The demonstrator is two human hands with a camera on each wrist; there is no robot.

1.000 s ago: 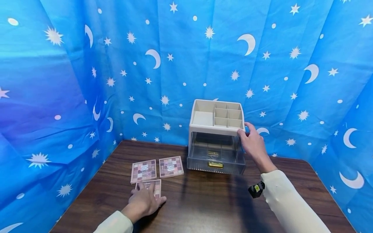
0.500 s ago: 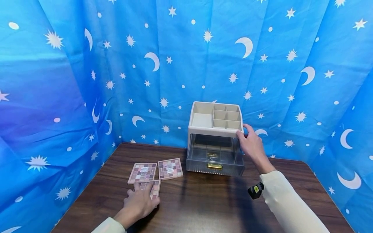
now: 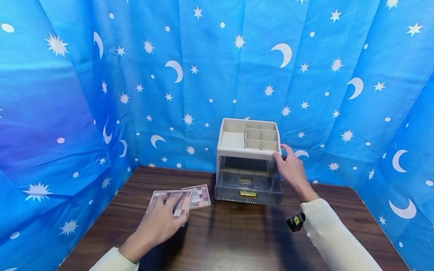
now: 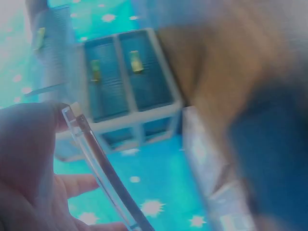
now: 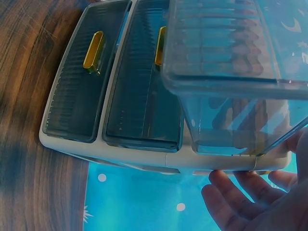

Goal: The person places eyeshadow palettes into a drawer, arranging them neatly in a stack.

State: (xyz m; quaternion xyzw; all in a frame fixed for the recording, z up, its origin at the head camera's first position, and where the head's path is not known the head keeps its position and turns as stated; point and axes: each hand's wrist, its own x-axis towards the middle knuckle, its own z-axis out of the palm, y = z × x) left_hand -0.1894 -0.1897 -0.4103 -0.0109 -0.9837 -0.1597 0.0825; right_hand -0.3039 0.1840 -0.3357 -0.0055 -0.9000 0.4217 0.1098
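The big piece here is the cream organizer [image 3: 249, 158], sitting toward the back of the wooden table [image 3: 237, 233] right up against the star-and-moon backdrop [image 3: 84, 94]. Its top is split into open compartments, and a clear drawer [image 3: 248, 184] with a gold handle [image 3: 248, 194] is pulled out at the bottom, opening toward the person. The right hand [image 3: 291, 171] clamps the organizer's top right front corner, thumb on the front edge and fingers curled round the side, so that hand is the bracing one.

Smaller stuff: the left hand [image 3: 159, 226] grips one pink eyeshadow palette [image 3: 171, 201], fingers laid across its top and thumb under the near edge (the wrist view shows the thin clear edge pinched between thumb and fingers, though it's pretty blurry). The palette is flat-ish, its long side running left to right, over two other palettes [image 3: 200, 195] lying on the table. The open drawer lies to the right and slightly beyond the held palette, and the left hand is clearly nearer to it.
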